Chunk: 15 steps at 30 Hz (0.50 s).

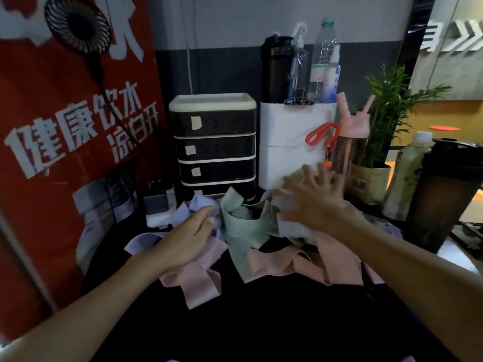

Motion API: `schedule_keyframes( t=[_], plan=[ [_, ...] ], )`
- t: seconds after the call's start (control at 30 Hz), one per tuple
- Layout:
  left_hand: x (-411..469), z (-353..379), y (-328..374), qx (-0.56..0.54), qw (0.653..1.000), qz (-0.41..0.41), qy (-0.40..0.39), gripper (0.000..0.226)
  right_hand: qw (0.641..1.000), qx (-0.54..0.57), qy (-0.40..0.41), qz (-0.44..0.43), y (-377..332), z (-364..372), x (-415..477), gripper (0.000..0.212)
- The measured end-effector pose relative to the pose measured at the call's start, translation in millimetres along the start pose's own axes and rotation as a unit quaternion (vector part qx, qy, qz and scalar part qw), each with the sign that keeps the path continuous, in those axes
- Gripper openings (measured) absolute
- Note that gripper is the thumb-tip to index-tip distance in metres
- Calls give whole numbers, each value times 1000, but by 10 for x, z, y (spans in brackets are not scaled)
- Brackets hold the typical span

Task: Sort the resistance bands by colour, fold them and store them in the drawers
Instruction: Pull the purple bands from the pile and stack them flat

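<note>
The left hand (188, 237) lay on the left of the heap, its fingers curled round a lilac fabric resistance band (201, 205) bunched at the fingertips. The right hand (313, 202) hovered over the heap's right side, blurred, its fingers splayed and straight. A second lilac strip (292, 226) sat against its thumb and palm, but whether it was pinched could not be told. Between the hands stood looped mint-green fabric bands (243, 231), and pale pink fabric bands (198, 283) sprawled under and in front of both wrists.

All lay tangled on a black tabletop (261, 330). Just behind the heap stood a black four-drawer plastic chest with white trim (215, 147), its visible drawers closed, beside a white box (285, 158) holding bottles. A red poster with white characters (52, 113) stood at left. A green potted plant (392, 108) and a dark shaker bottle (439, 205) stood at right.
</note>
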<state>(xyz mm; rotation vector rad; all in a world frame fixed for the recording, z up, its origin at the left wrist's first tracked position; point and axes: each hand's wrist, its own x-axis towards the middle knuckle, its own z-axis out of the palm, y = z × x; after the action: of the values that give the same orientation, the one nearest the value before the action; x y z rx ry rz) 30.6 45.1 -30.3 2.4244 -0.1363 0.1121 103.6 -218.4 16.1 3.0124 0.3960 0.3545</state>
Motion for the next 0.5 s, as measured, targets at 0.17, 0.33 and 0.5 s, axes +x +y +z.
schedule_keyframes(
  t=[0.17,0.33,0.5],
  plan=[
    [-85,-84,-120,-51,998,-27,5,37,956,178,-144,-186,-679,53,-38,100],
    [-192,-183,-292,-84,996,-17,22,36,951,179,-156,-200,-1056,495,91,72],
    [-312,-326,-412,171,978,-38,111,37,936,267,-15,-228,-955,448,113,17]
  ],
)
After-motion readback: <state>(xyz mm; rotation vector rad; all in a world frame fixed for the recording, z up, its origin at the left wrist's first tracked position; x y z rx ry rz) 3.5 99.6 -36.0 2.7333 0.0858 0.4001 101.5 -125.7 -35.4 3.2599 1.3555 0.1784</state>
